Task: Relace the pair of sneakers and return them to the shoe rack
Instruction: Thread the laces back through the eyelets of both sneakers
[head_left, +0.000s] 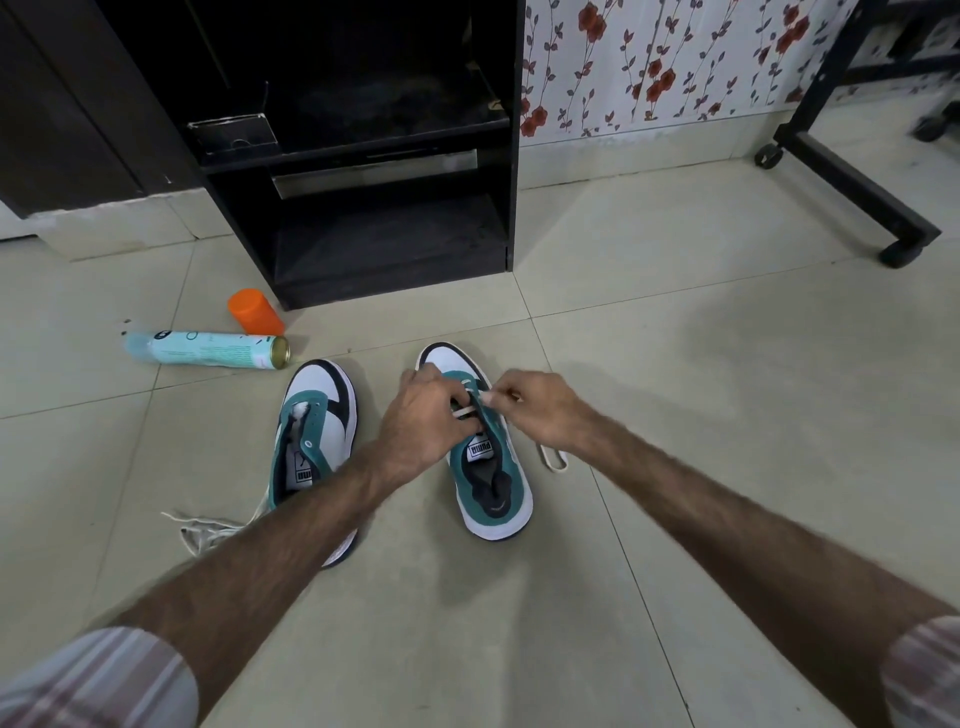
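- Both hands work the right sneaker (483, 457) on the floor: right hand (540, 410) pinches the lace (464, 411) by its end, left hand (426, 415) curls over the eyelets, hiding its fingertips.
- Lace loops out (555, 458) past the right wrist.
- Left sneaker (317, 415), unlaced, stands just beside; the left forearm covers its heel, its loose lace (202, 530) trailing.
- Rack (389, 228) stands beyond, shelves too dark to read.
- Spray can (208, 351) and orange cap (256, 312) lie left.

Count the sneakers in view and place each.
2: left sneaker on the floor beside the loose lace; right sneaker under both hands, being laced. None visible in the rack.
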